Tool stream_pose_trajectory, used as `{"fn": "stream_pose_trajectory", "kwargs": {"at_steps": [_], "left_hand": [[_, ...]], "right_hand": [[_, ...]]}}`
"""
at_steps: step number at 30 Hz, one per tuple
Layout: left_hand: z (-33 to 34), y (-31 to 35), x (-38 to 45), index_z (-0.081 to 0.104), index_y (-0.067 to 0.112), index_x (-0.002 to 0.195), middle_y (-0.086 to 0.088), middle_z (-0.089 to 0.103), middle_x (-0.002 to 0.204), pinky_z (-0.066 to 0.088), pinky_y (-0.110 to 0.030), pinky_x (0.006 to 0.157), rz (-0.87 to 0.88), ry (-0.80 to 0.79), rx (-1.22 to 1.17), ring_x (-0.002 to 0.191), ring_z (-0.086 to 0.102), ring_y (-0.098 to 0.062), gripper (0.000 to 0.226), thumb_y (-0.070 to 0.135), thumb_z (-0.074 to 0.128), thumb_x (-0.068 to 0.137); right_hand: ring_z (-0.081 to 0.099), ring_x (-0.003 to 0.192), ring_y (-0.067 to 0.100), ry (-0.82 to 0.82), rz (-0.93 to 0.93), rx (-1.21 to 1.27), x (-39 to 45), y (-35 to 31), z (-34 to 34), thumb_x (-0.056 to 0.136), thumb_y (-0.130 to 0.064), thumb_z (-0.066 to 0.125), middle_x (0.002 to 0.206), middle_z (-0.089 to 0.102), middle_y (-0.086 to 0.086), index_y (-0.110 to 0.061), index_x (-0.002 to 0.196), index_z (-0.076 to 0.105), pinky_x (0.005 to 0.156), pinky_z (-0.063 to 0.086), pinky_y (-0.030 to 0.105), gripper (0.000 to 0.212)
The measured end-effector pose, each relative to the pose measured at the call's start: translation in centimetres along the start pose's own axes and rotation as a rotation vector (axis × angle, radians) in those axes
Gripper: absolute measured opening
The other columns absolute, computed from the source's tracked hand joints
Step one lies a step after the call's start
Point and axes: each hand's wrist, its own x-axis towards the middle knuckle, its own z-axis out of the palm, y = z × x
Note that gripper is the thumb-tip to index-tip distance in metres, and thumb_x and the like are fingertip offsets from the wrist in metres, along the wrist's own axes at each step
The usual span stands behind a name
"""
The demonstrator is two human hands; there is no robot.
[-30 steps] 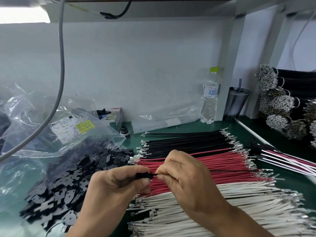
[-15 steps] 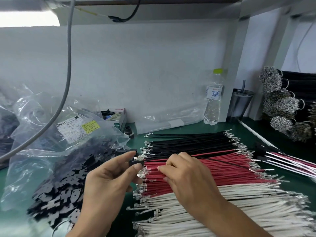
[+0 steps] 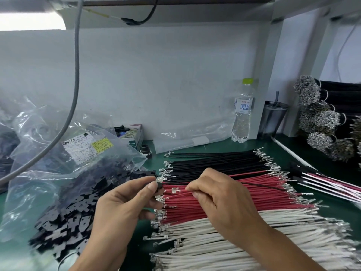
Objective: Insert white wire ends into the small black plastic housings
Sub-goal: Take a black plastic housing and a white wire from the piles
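While you pinch one small black housing (image 3: pixel 159 185) in your left hand (image 3: pixel 121 208), no white wire is in it yet. Your right hand (image 3: pixel 220 202) pinches wires over the red bundle (image 3: pixel 224 200); a black wire (image 3: pixel 261 185) trails right. Nearer, the white wires (image 3: pixel 224 245) lie untouched, terminals leftward.

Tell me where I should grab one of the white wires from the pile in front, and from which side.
Pinch a white wire on its insulation just behind the metal terminal at the left end, coming from above with thumb and forefinger. The wires lie flat, side by side, running left to right, with terminals fanned out along the pile's left edge, so single ends are probably easiest to separate there.
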Motion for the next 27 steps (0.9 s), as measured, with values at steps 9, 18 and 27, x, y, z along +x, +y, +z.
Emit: {"fn": "stream_pose_trajectory", "kwargs": {"at_steps": [9,18,27], "left_hand": [[0.0,-0.1,0.1,0.082,0.014,0.096,-0.021,0.078,0.093,0.059,-0.029,0.051,-0.002,-0.006,-0.051,0.066,0.075,-0.027,0.036,0.029,0.083,0.064],[0.1,-0.4,0.1,0.082,0.012,0.095,-0.022,0.078,0.093,0.058,-0.028,0.05,-0.027,-0.01,-0.079,0.065,0.074,-0.028,0.038,0.028,0.085,0.061],[-0.1,-0.2,0.1,0.082,0.012,0.096,-0.022,0.078,0.095,0.058,-0.029,0.051,-0.021,-0.015,-0.081,0.066,0.074,-0.027,0.038,0.027,0.084,0.062]], "right_hand": [[0.057,0.083,0.002,-0.028,-0.012,-0.052,0.1,0.2,1.1,0.082,-0.026,0.082,0.086,0.057,-0.017,-0.027,0.087,0.077,0.067,0.051,0.019,0.007],[0.053,0.093,0.003,-0.041,0.018,-0.136,0.7,0.8,1.9,0.094,-0.032,0.068,0.097,0.066,-0.019,-0.033,0.114,0.074,0.074,0.05,0.023,0.021],[0.054,0.082,-0.002,0.028,0.045,-0.07,0.6,0.5,0.8,0.082,-0.018,0.081,0.083,0.061,-0.019,-0.032,0.081,0.071,0.065,0.045,0.014,0.017]]}}
